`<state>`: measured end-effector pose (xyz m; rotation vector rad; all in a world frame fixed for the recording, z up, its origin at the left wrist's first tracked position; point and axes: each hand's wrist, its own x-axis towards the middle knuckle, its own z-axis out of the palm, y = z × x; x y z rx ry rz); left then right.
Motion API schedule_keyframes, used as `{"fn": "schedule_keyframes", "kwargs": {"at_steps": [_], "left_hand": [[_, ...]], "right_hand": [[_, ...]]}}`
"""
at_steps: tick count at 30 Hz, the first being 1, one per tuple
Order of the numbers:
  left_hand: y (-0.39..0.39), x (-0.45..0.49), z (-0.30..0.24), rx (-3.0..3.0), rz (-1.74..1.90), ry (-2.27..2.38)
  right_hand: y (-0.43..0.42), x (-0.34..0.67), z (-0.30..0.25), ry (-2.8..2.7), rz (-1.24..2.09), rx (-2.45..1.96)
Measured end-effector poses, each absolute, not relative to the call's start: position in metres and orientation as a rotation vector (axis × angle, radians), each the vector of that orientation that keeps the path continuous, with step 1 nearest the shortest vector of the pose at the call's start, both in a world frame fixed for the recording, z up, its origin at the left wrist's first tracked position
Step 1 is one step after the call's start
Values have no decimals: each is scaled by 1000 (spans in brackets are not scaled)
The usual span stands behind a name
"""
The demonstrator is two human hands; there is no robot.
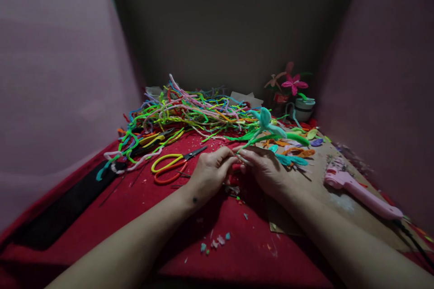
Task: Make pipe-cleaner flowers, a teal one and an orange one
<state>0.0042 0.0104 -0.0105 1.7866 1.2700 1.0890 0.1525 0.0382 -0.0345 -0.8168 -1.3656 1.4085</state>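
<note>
Both hands meet at the middle of a red cloth-covered table (237, 244). My left hand (210, 172) is closed, its fingertips pinching the lower end of a green stem. My right hand (263, 168) is closed round the same stem from the other side. The stem belongs to a pipe-cleaner flower (265, 119) with a teal bloom and green leaves, which rises up and to the right above my hands. What lies under my palms is hidden.
A big tangle of coloured pipe cleaners (183, 110) fills the back left. Yellow-and-orange scissors (171, 165) lie left of my hands. A pink glue gun (359, 192) rests on cardboard (325, 176) at right. A pot with pink flowers (298, 95) stands at the back.
</note>
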Motion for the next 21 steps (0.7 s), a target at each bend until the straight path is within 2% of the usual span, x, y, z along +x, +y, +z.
{"fn": "schedule_keyframes", "kwargs": {"at_steps": [5, 10, 21], "left_hand": [[15, 1, -8, 1297, 929, 1006], [21, -3, -12, 1078, 861, 781], [20, -2, -14, 914, 823, 603]], "right_hand": [[38, 151, -32, -1218, 1632, -660], [39, 151, -30, -1119, 1751, -614], [40, 149, -36, -1134, 1721, -597]]}}
